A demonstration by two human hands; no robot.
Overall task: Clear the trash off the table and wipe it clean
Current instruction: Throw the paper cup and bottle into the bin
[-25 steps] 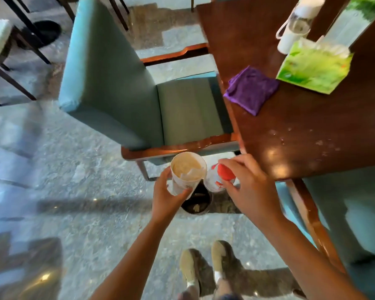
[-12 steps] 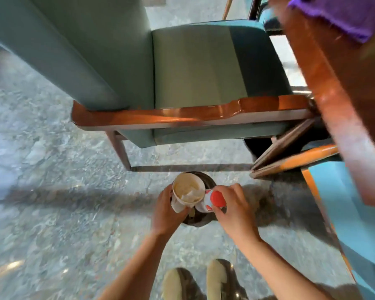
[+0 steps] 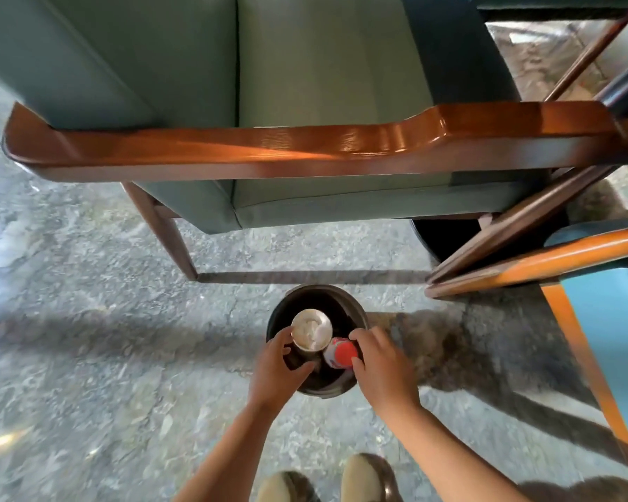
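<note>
Floor: we see a grey mottled stone floor (image 3: 87,356) filling the near and left parts of the view, crossed by long shadows.
Armchair: a green upholstered armchair with a glossy brown wooden armrest (image 3: 305,146) stands on the far side; its slanted wooden leg (image 3: 167,233) meets the floor at the left.
Second chair: at the right edge we see part of a blue-seated chair with an orange-brown wooden frame (image 3: 544,262), its rail slanting up toward the right.
Bin: a small round dark waste bin (image 3: 356,313) stands on the floor near the armchair's front, just left of the second chair, with our two hands over its mouth.
Shoes: our pair of tan shoes (image 3: 363,476) shows at the near edge, right below the bin.
Left hand: our left hand (image 3: 274,367) reaches over the bin's near-left rim, thumb and fingers curled round the side of the cup.
Right hand: our right hand (image 3: 381,364) reaches over the bin's near-right rim, fingers and thumb curled round the red-capped container.
Cup: a white paper cup with pale crumpled paper inside (image 3: 311,329) is upright within the bin's mouth, held on its near-left side.
Container: a small white container with a red cap (image 3: 339,353) sits just right of the cup, touching it, inside the bin's opening; we cannot tell whether either item rests on the bin's bottom.
</note>
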